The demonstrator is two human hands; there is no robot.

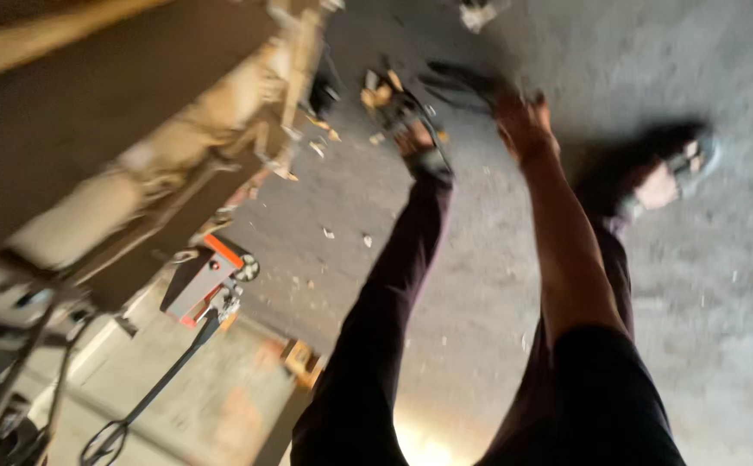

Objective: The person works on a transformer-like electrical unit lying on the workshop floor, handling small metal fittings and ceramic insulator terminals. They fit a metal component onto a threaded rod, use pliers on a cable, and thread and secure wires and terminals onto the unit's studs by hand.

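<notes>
The view is motion-blurred. My right hand (525,121) reaches down to the concrete floor (704,328) on a bare forearm with a black sleeve. Its fingers meet a dark flat object (458,86) lying on the floor, and the blur hides whether they grip it. My legs in dark trousers stand below. One sandalled foot (419,147) is just left of the hand, the other foot (670,173) to the right. My left hand is out of sight.
A long wooden workbench (178,147) with pale timber runs along the left. A red and grey power tool (208,280) with a black cord (148,397) sits below it. Wood chips (324,138) litter the floor, and a white scrap (477,13) lies at the top.
</notes>
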